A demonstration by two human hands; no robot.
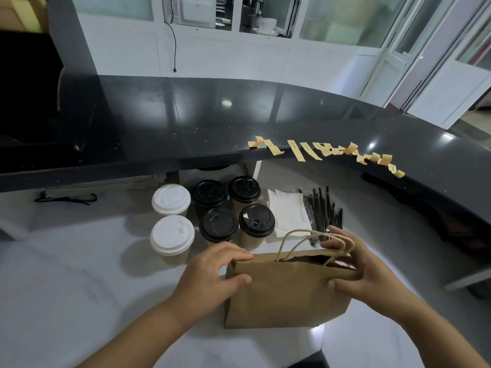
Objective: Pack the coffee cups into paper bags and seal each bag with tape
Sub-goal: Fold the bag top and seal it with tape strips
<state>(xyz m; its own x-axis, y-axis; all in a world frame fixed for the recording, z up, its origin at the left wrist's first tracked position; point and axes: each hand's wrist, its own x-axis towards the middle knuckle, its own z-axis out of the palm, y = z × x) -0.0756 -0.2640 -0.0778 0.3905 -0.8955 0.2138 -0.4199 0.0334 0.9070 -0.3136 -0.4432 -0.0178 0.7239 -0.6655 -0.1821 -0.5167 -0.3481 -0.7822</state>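
Note:
A brown paper bag [284, 296] with twisted paper handles stands upright on the white table, its mouth partly open. My left hand [212, 272] grips the bag's top left corner, thumb on the front face. My right hand [356, 264] holds the top right corner, fingers over the rim by the handles. Behind the bag stand several lidded coffee cups: two with white lids [172, 237] on the left, several with black lids [218, 225] beside them. Several cut strips of tan tape [326, 151] hang along the black counter's front edge.
White napkins [289, 212] and a bundle of black straws [322, 208] lie behind the bag on the right. The raised black counter [186, 120] curves around the far side. A black cord [63, 199] lies at the table's left.

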